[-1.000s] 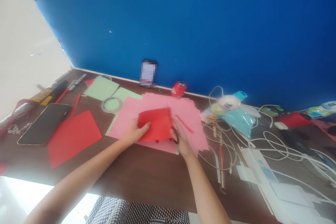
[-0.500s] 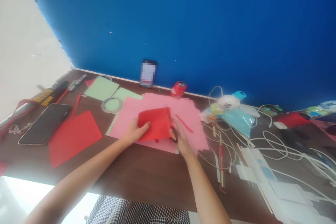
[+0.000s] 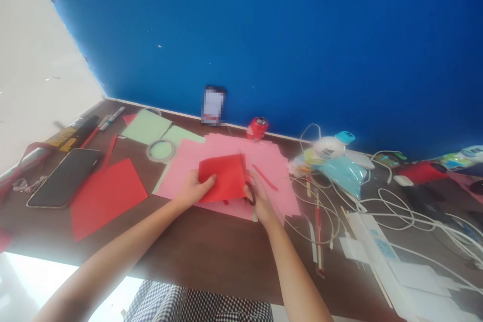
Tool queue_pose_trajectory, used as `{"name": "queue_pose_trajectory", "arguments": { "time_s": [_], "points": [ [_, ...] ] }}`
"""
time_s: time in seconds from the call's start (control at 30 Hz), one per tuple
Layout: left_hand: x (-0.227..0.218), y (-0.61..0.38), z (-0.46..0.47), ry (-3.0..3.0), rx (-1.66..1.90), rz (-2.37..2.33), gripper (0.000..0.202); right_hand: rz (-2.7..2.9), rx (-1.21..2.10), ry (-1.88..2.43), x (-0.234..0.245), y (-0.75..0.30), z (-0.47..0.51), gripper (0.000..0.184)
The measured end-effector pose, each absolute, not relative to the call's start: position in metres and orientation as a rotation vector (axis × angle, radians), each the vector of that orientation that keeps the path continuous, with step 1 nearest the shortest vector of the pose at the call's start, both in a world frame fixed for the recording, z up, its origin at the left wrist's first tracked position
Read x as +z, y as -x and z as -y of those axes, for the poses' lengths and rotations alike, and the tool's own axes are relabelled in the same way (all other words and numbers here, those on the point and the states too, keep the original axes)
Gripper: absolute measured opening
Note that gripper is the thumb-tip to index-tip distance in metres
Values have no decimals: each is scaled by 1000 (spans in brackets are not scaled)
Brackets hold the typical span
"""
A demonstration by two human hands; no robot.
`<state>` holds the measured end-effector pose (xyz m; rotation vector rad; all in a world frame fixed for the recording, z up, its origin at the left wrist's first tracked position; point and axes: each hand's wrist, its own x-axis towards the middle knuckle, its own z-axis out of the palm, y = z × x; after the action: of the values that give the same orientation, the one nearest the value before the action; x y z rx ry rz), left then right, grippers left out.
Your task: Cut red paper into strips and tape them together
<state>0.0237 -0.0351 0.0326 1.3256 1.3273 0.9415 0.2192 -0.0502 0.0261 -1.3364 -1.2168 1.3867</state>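
My left hand (image 3: pixel 196 188) is closed on the left edge of a red sheet of paper (image 3: pixel 223 178), its thumb lying on top. In my right hand (image 3: pixel 260 198) is a pair of scissors (image 3: pixel 251 195) with dark handles. The scissors' blades run along the right edge of the red sheet; whether they are parted is too blurred to tell. Beneath both hands lie overlapping pink sheets (image 3: pixel 188 153), with a narrow red paper strip (image 3: pixel 265 177) on them to the right.
To the left are a larger red sheet (image 3: pixel 109 198), a phone (image 3: pixel 62 178), a roll of tape (image 3: pixel 160 151) and green sheets (image 3: pixel 147 127). A red jar (image 3: pixel 257 128) stands near the blue wall. On the right are a bottle (image 3: pixel 328 148), tangled white cables (image 3: pixel 400 206) and a power strip (image 3: pixel 372 234).
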Motion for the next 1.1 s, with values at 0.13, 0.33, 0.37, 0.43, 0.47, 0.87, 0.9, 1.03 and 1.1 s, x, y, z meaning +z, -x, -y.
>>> {"name": "queue_pose_trajectory", "arguments": {
  "time_s": [0.13, 0.33, 0.37, 0.43, 0.47, 0.87, 0.9, 1.03, 1.1],
  "points": [
    [31, -26, 36, -1256, 958, -1309, 31, 1190, 1372, 1323, 23, -218, 51, 50],
    [26, -28, 35, -1225, 1012, -1259, 32, 1191, 1410, 1295, 18, -218, 50, 50],
    [26, -28, 35, -1221, 1010, -1254, 32, 1196, 1418, 1293, 17, -218, 49, 49],
    [26, -27, 35, -1212, 1003, -1244, 33, 1208, 1423, 1288, 17, -219, 49, 48],
    [26, -27, 35, -1209, 999, -1239, 33, 1213, 1419, 1287, 17, -219, 49, 47],
    [26, -25, 34, -1194, 973, -1244, 32, 1219, 1389, 1317, 19, -219, 50, 49],
    [26, -25, 34, -1193, 976, -1245, 32, 1214, 1394, 1320, 18, -219, 49, 49],
    [28, -25, 35, -1182, 970, -1257, 32, 1215, 1400, 1350, 20, -220, 48, 52],
    [29, -25, 34, -1180, 970, -1263, 32, 1221, 1399, 1362, 20, -220, 48, 53]
  ]
}}
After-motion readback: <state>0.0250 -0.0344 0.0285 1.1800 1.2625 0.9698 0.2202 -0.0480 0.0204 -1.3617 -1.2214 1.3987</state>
